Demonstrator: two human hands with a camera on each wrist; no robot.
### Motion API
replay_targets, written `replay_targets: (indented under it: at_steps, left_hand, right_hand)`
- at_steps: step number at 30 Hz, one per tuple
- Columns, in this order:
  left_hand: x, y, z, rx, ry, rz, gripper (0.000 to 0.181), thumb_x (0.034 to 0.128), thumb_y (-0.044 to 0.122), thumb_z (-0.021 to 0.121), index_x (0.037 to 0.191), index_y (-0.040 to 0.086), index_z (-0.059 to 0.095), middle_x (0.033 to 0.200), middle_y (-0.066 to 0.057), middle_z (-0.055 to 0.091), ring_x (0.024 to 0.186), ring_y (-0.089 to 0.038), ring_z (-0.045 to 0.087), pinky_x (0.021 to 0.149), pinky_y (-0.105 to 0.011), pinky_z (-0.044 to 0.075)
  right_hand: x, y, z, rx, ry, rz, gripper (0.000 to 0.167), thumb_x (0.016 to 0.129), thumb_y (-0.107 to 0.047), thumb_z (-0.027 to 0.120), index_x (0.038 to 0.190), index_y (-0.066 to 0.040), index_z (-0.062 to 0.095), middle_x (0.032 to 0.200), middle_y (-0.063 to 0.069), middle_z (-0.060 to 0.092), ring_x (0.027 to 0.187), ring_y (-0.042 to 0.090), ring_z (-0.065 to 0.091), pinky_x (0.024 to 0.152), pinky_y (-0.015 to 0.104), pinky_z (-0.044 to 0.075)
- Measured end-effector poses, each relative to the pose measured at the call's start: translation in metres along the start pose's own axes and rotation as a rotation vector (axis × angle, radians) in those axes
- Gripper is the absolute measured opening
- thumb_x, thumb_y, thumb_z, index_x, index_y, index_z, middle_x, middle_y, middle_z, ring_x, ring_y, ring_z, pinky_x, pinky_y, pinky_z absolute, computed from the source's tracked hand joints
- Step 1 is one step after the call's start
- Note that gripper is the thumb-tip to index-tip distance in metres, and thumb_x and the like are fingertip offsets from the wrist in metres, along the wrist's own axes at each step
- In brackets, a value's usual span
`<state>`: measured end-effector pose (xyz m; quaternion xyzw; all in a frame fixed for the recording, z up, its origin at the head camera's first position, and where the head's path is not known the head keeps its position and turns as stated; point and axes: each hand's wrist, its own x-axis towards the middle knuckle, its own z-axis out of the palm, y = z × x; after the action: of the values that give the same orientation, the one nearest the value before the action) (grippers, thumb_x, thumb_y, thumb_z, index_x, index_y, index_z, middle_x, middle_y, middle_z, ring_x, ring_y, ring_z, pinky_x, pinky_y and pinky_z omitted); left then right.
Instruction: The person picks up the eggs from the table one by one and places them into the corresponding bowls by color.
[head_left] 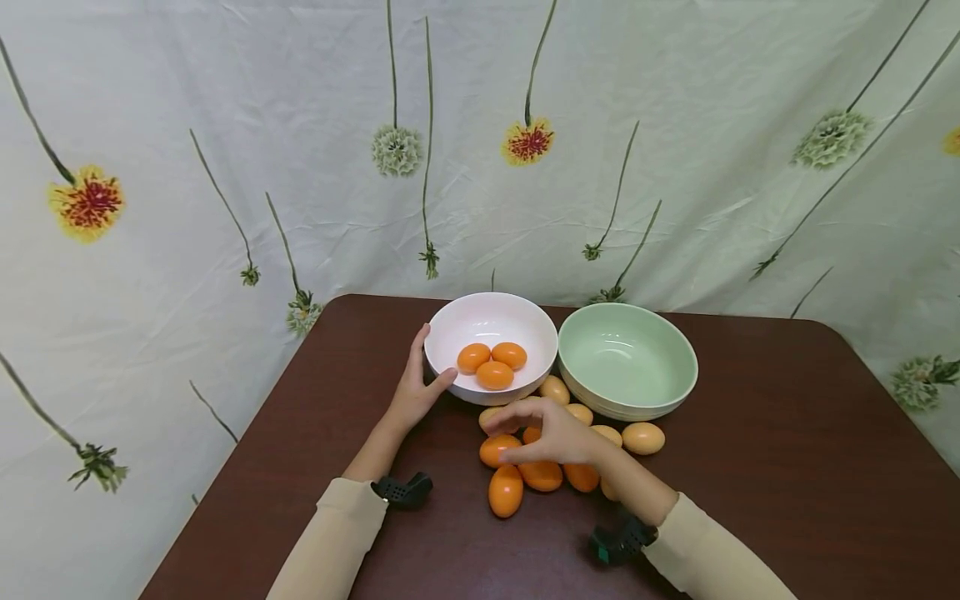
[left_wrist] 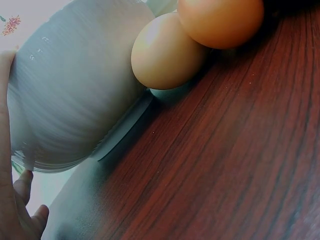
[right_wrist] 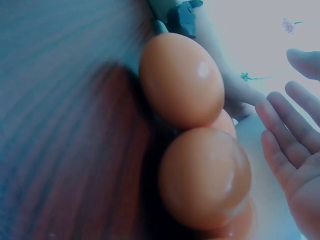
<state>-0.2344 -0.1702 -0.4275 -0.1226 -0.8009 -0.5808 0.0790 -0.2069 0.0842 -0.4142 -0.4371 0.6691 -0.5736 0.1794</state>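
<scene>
My left hand (head_left: pixel 414 393) rests against the left side of a white bowl (head_left: pixel 442 333), thumb near the rim. In the left wrist view its fingers lie along the bowl's ribbed outer wall (left_wrist: pixel 75 85). Three orange eggs (head_left: pixel 495 375) lie inside that bowl. My right hand (head_left: pixel 551 429) hovers over a loose group of eggs on the table, its fingers and thumb spread apart with nothing between them. Orange eggs (head_left: pixel 506 492) lie at the near side of the group, and pale tan eggs (head_left: pixel 643 438) lie closer to the bowls. The hand hides part of the group.
A light green bowl (head_left: pixel 628 354) stands right of the white one, nearly touching it, with no eggs inside. Both stand near the far edge of the dark brown table (head_left: pixel 780 467). A flowered cloth (head_left: pixel 465 192) hangs behind it.
</scene>
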Motion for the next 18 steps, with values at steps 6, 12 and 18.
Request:
replay_targets:
  at_steps: [6, 12, 18]
  left_hand:
    - [0.000, 0.001, 0.000, 0.002, 0.000, -0.007, 0.084, 0.0904, 0.015, 0.062, 0.154, 0.000, 0.009, 0.160, -0.021, 0.008, 0.146, -0.035, 0.012, 0.117, -0.050, 0.008]
    - [0.000, 0.001, 0.000, -0.002, 0.001, -0.002, 0.084, 0.0902, 0.013, 0.062, 0.154, 0.000, 0.009, 0.160, -0.021, 0.009, 0.146, -0.035, 0.012, 0.117, -0.050, 0.007]
    - [0.000, 0.001, 0.000, -0.009, -0.002, 0.000, 0.084, 0.0902, 0.012, 0.061, 0.154, 0.000, 0.009, 0.160, -0.021, 0.008, 0.146, -0.035, 0.012, 0.117, -0.050, 0.008]
  right_hand:
    - [-0.005, -0.001, 0.005, -0.028, -0.041, 0.012, 0.037, 0.082, -0.002, 0.076, 0.117, 0.007, 0.065, 0.112, 0.022, 0.067, 0.108, 0.025, 0.063, 0.096, 0.044, 0.048]
    - [-0.010, -0.004, 0.011, 0.057, -0.107, 0.097, 0.039, 0.084, -0.002, 0.074, 0.120, 0.008, 0.062, 0.117, 0.026, 0.064, 0.112, 0.029, 0.062, 0.097, 0.048, 0.046]
    - [-0.012, -0.003, 0.013, -0.014, -0.145, 0.110, 0.036, 0.084, -0.005, 0.074, 0.118, 0.006, 0.065, 0.118, 0.018, 0.065, 0.112, 0.020, 0.062, 0.099, 0.042, 0.046]
